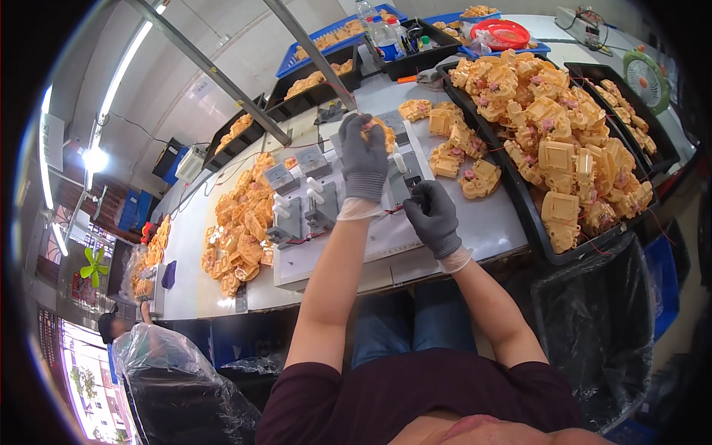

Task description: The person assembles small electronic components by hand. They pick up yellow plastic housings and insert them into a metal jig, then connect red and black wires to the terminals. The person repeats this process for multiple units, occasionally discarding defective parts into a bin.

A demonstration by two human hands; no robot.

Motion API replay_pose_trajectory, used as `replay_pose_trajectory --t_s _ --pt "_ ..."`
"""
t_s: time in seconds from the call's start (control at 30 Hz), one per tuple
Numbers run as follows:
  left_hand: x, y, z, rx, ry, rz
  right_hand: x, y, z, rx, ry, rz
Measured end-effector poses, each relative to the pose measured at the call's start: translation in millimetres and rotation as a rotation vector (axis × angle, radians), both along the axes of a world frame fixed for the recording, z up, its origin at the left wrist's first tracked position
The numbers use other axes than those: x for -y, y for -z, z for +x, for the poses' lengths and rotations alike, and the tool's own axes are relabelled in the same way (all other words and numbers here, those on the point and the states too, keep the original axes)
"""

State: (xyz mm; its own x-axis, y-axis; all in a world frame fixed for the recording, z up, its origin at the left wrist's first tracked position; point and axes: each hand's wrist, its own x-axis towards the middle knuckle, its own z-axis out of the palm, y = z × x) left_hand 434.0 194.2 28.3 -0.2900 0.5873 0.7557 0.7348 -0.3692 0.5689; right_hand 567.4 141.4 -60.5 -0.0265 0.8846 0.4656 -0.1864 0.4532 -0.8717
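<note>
Yellow plastic housing (388, 136), in the left hand (363, 157) above the far right part of the white base board (334, 258).
It looks light and stiff, its moulded skin perhaps a little slippery and its thin edges easy to chip, so the outer side walls seem the safest hold; the glove hides much of it, but the visible part runs longer near to far, its long axis apparently that way, and which end leads I cannot tell. The left fingers are bent in and appear clamped on it; the right hand (434, 216), nearer and to the right, has curled fingers, whether closed on anything I cannot tell. White-handled clamps (317, 199) stand left; loose housings (478, 179) and a heaped black tray (531, 222) lie right, another heap (241, 230) left on the desk (189, 274).
</note>
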Motion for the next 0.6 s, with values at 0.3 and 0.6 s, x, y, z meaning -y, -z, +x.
replay_pose_trajectory --t_s 0.3,0.6 --pt "3.5 11.2 27.2 -0.266 0.087 -0.330 -0.1 0.1 1.9 -0.029 -0.042 -0.071" --pt "12.6 16.7 8.3 -0.257 0.204 -0.804 -1.7 7.4 -0.9 -0.108 -0.098 -0.059"
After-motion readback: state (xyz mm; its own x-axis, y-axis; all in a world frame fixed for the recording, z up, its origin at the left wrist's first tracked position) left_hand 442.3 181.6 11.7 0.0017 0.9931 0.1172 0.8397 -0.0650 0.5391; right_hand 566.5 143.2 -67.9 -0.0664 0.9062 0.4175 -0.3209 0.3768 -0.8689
